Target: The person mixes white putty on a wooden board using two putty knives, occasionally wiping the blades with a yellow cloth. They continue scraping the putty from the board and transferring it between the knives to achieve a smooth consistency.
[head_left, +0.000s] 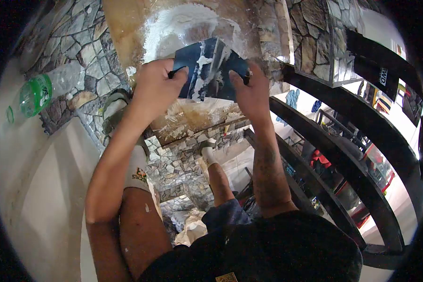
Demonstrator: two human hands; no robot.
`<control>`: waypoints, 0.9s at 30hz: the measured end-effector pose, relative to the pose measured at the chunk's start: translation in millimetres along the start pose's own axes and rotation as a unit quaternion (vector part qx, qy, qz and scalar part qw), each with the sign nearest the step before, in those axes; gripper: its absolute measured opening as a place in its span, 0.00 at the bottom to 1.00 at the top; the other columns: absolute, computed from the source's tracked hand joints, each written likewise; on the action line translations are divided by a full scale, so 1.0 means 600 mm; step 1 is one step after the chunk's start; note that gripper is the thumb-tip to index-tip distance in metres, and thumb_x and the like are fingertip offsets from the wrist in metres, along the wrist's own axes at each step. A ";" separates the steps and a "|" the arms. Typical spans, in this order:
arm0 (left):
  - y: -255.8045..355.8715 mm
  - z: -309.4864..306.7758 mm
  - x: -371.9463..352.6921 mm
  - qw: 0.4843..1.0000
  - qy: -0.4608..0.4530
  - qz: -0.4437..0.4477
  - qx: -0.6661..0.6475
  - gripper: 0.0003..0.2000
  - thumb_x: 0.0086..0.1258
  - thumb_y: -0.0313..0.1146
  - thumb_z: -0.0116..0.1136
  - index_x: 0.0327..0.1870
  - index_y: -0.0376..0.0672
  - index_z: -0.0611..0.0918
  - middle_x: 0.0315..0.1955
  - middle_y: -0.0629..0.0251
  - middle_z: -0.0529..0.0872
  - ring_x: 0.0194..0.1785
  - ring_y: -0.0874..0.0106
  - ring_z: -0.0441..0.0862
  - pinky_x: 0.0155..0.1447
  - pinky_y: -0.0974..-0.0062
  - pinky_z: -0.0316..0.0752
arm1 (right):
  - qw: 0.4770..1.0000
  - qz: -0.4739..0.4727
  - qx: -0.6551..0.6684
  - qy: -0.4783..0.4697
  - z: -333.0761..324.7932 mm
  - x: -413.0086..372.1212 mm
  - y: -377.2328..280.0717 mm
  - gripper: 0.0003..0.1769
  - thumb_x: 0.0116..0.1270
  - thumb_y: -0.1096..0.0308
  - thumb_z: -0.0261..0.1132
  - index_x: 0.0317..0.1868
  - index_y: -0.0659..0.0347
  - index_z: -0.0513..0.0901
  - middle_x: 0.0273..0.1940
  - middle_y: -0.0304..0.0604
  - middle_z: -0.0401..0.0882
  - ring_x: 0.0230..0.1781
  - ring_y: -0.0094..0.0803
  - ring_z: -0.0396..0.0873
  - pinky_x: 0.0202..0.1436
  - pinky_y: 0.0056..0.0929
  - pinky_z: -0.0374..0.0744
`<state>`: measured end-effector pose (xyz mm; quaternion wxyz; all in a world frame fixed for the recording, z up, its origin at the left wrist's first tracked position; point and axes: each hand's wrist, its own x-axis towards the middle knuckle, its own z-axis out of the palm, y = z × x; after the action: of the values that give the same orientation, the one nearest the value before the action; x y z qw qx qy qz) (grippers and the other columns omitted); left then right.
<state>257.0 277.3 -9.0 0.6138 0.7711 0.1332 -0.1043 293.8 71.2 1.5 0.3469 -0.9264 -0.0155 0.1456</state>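
Observation:
Two dark blue flat blades meet in front of me, both smeared with white paste. My left hand [157, 84] pinches the outer edge of the left blade [185, 57], thumb on its near face. The right blade [228, 80] is gripped at its outer edge by my right hand [254, 91]. Their inner edges touch or overlap near the middle. Beyond them, white powder or paste [162, 28] lies on a worn brown board [122, 28].
A clear plastic bottle with a green label [42, 91] lies at the left on stone-patterned flooring [91, 56]. Black curved bars [333, 136] run down the right side, with cluttered items visible below through the gaps. My legs [141, 221] are beneath my arms.

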 end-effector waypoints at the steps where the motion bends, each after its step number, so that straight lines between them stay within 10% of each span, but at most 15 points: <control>1: -0.002 0.004 0.002 1.000 -0.004 0.009 -0.003 0.06 0.62 0.30 0.56 0.29 0.36 0.81 0.13 0.59 0.74 0.17 0.78 0.68 0.25 0.75 0.67 | 1.000 0.005 0.012 -0.009 0.000 -0.002 -0.019 0.19 0.58 0.69 0.61 0.48 0.71 0.73 0.33 0.59 0.80 0.35 0.51 0.80 0.41 0.41 0.76; 12: -0.043 -0.012 0.036 0.999 0.014 -0.006 0.047 0.10 0.61 0.33 0.59 0.26 0.34 0.79 0.13 0.60 0.74 0.17 0.79 0.64 0.23 0.76 0.61 | 1.000 -0.003 -0.007 -0.018 0.004 -0.001 -0.024 0.17 0.56 0.70 0.60 0.45 0.70 0.73 0.28 0.59 0.79 0.29 0.54 0.78 0.36 0.43 0.75; 15: -0.018 -0.006 0.022 0.995 -0.013 -0.030 -0.097 0.08 0.62 0.32 0.58 0.28 0.34 0.80 0.14 0.62 0.73 0.19 0.81 0.63 0.24 0.77 0.61 | 0.993 -0.006 -0.113 -0.014 -0.001 0.004 -0.033 0.26 0.57 0.68 0.63 0.54 0.73 0.71 0.34 0.55 0.81 0.35 0.37 0.81 0.42 0.30 0.75; 27: -0.027 0.000 0.040 0.998 0.002 -0.023 0.052 0.08 0.63 0.33 0.56 0.34 0.37 0.82 0.14 0.64 0.75 0.20 0.80 0.67 0.27 0.75 0.66 | 0.997 -0.052 -0.039 -0.032 0.016 -0.014 -0.061 0.18 0.55 0.72 0.61 0.47 0.68 0.74 0.32 0.60 0.78 0.33 0.52 0.78 0.38 0.40 0.73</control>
<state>274.5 282.8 -31.6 0.5697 0.7992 0.1463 -0.1236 285.7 104.0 20.3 0.3173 -0.9319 -0.0805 0.1561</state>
